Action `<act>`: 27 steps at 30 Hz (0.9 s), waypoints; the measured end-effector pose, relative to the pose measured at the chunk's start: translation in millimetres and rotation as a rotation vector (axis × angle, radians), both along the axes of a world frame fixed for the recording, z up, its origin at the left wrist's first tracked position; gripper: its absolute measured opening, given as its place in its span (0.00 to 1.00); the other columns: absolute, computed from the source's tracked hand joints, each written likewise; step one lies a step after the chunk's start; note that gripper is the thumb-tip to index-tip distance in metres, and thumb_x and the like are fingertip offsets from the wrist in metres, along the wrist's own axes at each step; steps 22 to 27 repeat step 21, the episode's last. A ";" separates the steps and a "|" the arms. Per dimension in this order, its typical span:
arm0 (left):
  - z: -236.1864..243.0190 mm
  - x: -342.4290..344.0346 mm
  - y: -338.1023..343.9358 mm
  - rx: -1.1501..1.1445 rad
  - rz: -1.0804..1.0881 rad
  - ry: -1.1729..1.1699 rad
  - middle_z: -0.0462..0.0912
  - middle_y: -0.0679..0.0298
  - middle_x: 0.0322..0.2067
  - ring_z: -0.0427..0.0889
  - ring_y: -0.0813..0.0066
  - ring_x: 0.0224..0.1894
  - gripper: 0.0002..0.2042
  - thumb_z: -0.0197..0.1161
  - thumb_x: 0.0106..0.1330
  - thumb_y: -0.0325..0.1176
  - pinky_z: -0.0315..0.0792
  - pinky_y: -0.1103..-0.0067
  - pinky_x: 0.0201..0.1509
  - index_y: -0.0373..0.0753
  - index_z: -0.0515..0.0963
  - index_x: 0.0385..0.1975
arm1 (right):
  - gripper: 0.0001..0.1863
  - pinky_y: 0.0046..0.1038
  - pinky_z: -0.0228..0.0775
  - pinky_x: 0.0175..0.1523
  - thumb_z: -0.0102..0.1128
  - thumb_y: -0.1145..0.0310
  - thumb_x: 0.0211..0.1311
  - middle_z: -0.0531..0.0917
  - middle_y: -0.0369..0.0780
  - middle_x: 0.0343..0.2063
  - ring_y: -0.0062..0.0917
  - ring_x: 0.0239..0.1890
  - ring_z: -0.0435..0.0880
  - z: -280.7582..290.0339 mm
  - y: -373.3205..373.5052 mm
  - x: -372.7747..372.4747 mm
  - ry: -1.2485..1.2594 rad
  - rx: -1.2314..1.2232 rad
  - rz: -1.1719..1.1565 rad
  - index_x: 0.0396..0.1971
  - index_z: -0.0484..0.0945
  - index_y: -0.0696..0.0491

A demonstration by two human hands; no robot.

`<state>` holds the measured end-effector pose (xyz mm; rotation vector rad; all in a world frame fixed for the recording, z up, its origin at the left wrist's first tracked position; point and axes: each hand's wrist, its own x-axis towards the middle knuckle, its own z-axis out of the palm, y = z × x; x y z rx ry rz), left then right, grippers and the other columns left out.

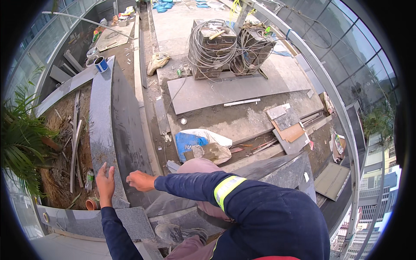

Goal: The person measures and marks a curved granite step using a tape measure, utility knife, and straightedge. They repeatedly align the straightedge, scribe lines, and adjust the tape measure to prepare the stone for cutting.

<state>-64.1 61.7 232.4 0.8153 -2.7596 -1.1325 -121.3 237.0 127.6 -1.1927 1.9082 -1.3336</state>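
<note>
My left hand (105, 185) is held over the grey granite coping (102, 125) of a planter, its fingers stretched upward and apart with nothing in them. Just to its right, my right hand (141, 180) is closed, fingers curled, in front of the dark planter side wall (132, 134). Whether anything small sits inside that hand is hidden. A plastic bottle (89, 180) and an orange pipe end (92, 204) lie in the planter soil beside my left hand.
A blue-and-white sack (190, 142) lies ahead of my knee. Coiled cables (212, 43) hang over rusty blocks on a slab (234, 92). Stacked tiles (287, 121) are at right, near a metal rail (323, 78). A blue tin (101, 64) stands on the coping; a palm (19, 138) leans in at left.
</note>
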 end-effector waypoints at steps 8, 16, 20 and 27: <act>-64.1 -55.1 119.4 0.337 -0.033 0.577 0.66 0.50 0.71 0.59 0.58 0.75 0.36 0.33 0.80 0.58 0.46 0.66 0.78 0.31 0.63 0.71 | 0.31 0.35 0.72 0.48 0.53 0.43 0.72 0.86 0.45 0.41 0.32 0.45 0.83 37.2 1.3 -33.6 -1.363 -0.333 -0.428 0.46 0.81 0.61; -109.9 -11.4 61.6 -0.246 -0.330 0.401 0.71 0.50 0.68 0.66 0.50 0.71 0.31 0.42 0.77 0.55 0.57 0.62 0.74 0.35 0.69 0.67 | 0.28 0.33 0.71 0.46 0.59 0.48 0.69 0.85 0.45 0.39 0.26 0.43 0.81 59.4 18.5 -30.7 -1.001 -0.124 -0.335 0.45 0.81 0.63; -118.5 -6.5 58.8 -0.195 -0.361 0.331 0.71 0.48 0.67 0.66 0.50 0.72 0.34 0.46 0.74 0.59 0.58 0.62 0.74 0.34 0.69 0.67 | 0.25 0.33 0.72 0.46 0.64 0.52 0.66 0.87 0.49 0.39 0.30 0.43 0.84 42.8 19.6 -32.6 -0.719 0.072 -0.241 0.43 0.82 0.64; -116.5 -14.8 74.7 -0.138 -0.344 0.300 0.70 0.47 0.67 0.65 0.50 0.72 0.36 0.48 0.72 0.60 0.57 0.62 0.74 0.34 0.69 0.67 | 0.23 0.34 0.72 0.46 0.63 0.52 0.66 0.87 0.48 0.36 0.38 0.39 0.85 26.4 23.8 -32.1 -0.650 0.004 -0.307 0.40 0.84 0.61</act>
